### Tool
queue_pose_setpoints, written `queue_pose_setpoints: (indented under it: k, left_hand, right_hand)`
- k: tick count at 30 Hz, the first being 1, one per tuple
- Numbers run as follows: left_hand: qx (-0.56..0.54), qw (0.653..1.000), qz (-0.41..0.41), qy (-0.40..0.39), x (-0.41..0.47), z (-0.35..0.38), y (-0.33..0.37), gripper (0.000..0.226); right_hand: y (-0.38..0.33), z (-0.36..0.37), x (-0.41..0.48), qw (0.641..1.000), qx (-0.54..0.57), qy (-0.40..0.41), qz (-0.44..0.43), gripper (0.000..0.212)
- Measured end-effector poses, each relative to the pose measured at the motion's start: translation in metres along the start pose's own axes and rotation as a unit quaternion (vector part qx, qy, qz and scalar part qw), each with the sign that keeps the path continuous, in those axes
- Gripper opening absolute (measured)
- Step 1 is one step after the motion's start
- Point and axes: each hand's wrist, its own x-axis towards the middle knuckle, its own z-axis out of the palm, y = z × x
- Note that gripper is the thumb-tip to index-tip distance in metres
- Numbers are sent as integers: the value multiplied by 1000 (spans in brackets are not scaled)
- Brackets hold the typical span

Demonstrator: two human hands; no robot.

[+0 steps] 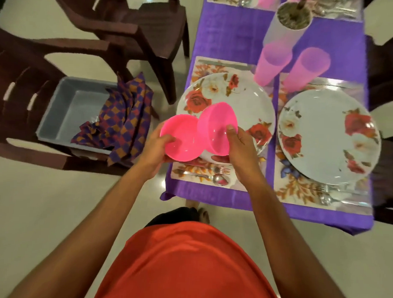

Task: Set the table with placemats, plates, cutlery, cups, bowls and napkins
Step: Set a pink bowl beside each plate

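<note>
My left hand (155, 147) pinches the left pink bowl (182, 139) by its rim, thumb inside. My right hand (240, 146) pinches the tilted pink bowl (216, 124) likewise, both over the floral plate's (228, 92) 6 o'clock edge. Likely light, stiff, slick plastic: rims grip best.

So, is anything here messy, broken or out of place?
Nothing looks spilled or broken. The one untidy spot: the checked napkins flop over the rim of the grey tub on the chair beside the table. The left hand and right hand each hold a pink bowl, not yet set on a plate.
</note>
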Motion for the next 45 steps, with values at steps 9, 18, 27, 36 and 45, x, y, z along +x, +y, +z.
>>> queue_pose_setpoints:
  k: [9, 18, 27, 36, 45]
  left_hand:
    - [71, 993, -9, -92, 15, 39, 1, 50]
    - [76, 992, -16, -100, 0, 63, -2, 51]
    - [28, 999, -31, -25, -37, 87, -21, 49]
    - [-17, 998, -16, 60, -76, 132, -43, 51]
    - [-34, 996, -4, 88, -109, 169, -65, 43]
  right_hand:
    - [40, -102, -34, 981, -59, 184, 34, 20]
    - [99, -118, -58, 944, -302, 128, 36, 30]
    - [112, -130, -30, 954, -297, 35, -1, 25]
    - [113, -141, -27, 993, -99, -31, 47, 19]
    - [105, -169, -30, 995, -85, -50, 35, 23]
